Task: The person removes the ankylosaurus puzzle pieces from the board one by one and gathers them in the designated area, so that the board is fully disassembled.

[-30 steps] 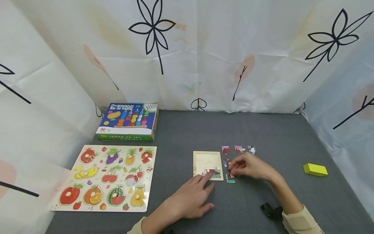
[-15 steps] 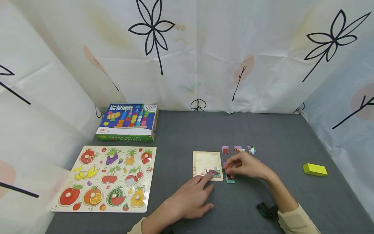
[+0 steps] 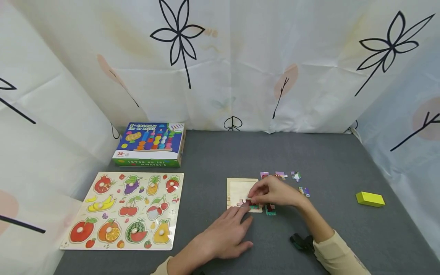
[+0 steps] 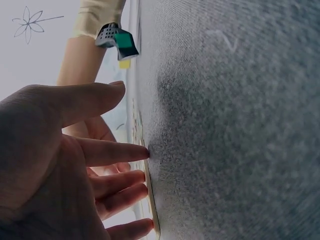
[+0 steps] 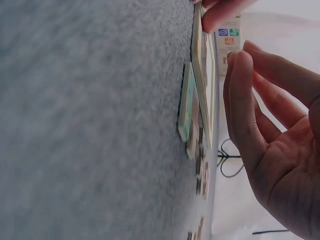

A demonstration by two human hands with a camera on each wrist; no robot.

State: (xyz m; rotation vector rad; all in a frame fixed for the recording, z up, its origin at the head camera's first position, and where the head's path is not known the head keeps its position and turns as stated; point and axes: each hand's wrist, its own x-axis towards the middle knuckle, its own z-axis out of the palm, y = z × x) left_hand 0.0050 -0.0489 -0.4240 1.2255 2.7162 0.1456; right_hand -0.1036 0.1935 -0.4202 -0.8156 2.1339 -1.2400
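Note:
My left hand (image 3: 225, 233) lies with fingers extended, its fingertips on the lower edge of a small wooden puzzle tray (image 3: 229, 191). In the left wrist view, the left fingers (image 4: 117, 152) reach that tray's edge. Over the tray's right side is my right hand (image 3: 278, 191), thumb and fingertips drawn together in a pinch on a puzzle piece mostly hidden by the fingers. The right wrist view has this right hand (image 5: 240, 55) raised above the tray rim (image 5: 199, 50). Joined puzzle pieces (image 3: 254, 207) fill part of the tray's bottom row.
Loose puzzle pieces lie right of the tray, among them a green-edged one (image 3: 270, 212), a white-and-green one (image 3: 295, 176) and a blue one (image 3: 304, 191). A yellow block (image 3: 370, 199) stands far right. Left are a fruit peg board (image 3: 141, 196) and a bead-set box (image 3: 149, 143).
My right hand has moved left from the loose pieces to over the tray, uncovering the blue piece on the right. The left hand has stayed almost still.

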